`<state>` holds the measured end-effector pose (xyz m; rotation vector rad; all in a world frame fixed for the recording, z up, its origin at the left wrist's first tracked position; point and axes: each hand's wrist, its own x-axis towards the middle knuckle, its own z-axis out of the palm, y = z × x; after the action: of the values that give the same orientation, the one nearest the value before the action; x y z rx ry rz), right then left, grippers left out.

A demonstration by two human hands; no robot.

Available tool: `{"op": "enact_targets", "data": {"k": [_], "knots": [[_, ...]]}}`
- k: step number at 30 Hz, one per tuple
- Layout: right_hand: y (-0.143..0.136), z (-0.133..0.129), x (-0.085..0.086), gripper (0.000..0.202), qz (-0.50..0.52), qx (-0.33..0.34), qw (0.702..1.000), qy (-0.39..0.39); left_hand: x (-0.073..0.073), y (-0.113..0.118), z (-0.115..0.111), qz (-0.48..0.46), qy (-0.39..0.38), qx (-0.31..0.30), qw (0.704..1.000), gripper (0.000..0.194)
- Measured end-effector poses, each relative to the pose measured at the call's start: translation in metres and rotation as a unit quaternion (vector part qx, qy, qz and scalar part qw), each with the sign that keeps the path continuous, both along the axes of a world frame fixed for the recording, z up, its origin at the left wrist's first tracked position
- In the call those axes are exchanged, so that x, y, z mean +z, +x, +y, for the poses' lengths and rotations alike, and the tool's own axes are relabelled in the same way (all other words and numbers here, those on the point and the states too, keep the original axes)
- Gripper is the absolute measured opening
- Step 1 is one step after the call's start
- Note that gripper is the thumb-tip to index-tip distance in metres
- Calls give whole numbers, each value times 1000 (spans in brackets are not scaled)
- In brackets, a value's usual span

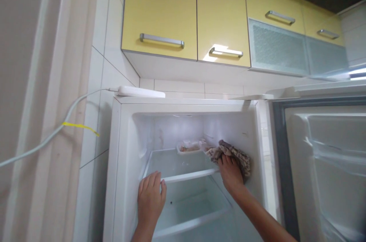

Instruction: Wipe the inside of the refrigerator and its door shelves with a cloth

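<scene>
Inside the open fridge (113, 181), my right hand (230, 173) is closed on a brown patterned cloth (241, 158), which lies against the right inner wall above the top shelf. My left hand (151, 196) rests by the left inner wall at the front of the glass shelf (174, 162), fingers slightly apart and holding nothing. At the back of that shelf sits a small clear tray (189, 148) with something brownish in it. Some clear plastic (206, 146) shows between the tray and the cloth.
The fridge door (337, 165) stands open at the right. A white flat device (141, 92) with a cable (71, 108) lies on the fridge top. Yellow cabinets (160, 5) hang above. A second shelf (191, 225) is below, with a small dark speck above its front edge.
</scene>
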<state>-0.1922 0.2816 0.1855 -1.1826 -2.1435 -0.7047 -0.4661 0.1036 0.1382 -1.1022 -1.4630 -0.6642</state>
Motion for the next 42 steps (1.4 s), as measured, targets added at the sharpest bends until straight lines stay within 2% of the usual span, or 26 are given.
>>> {"op": "enact_targets", "data": {"k": [6, 9, 11, 13, 16, 19, 22, 24, 26, 28, 32, 36, 39, 42], "knots": [[0, 14, 7, 43, 45, 19, 998, -46, 0, 2, 0, -7, -11, 3, 1000, 27], [4, 17, 8, 46, 137, 131, 980, -64, -1, 1, 1, -10, -12, 3, 1000, 27], [5, 17, 4, 50, 227, 221, 946, -75, -1, 1, 1, -18, -16, 5, 1000, 27], [5, 17, -5, 52, 253, 269, 925, -88, -1, 1, 1, -25, -19, 6, 999, 28], [5, 19, -18, 63, 167, 269, 942, -114, -1, 2, 1, -31, -23, 3, 999, 28], [1, 25, -21, 76, 90, 253, 953, -143, 0, 4, 0, -45, -32, 1, 998, 28], [-8, 29, -14, 67, 51, 249, 955, -155, 1, 7, -1, -69, -44, -4, 997, 30], [-18, 25, -11, 61, 31, 222, 962, -155, 2, 8, -2, -89, -50, -13, 995, 32], [-30, 13, -10, 60, 17, 196, 968, -155, 2, 9, -2, -109, -54, -25, 992, 33], [-46, -7, -11, 59, 9, 203, 967, -152, 2, 11, -3, -124, -59, -37, 990, 35], [-94, -62, -9, 46, 12, 289, 948, -134, 8, 13, -6, -175, -69, -78, 979, 40], [-153, -111, -4, 34, 47, 331, 931, -147, 18, 14, -11, -281, -55, -146, 947, 49], [-185, -132, -4, 38, 68, 359, 915, -170, 21, 15, -18, -339, -2, -180, 923, 55], [-196, -143, -4, 40, 71, 380, 905, -179, 22, 19, -28, -357, 38, -206, 910, 56]]}}
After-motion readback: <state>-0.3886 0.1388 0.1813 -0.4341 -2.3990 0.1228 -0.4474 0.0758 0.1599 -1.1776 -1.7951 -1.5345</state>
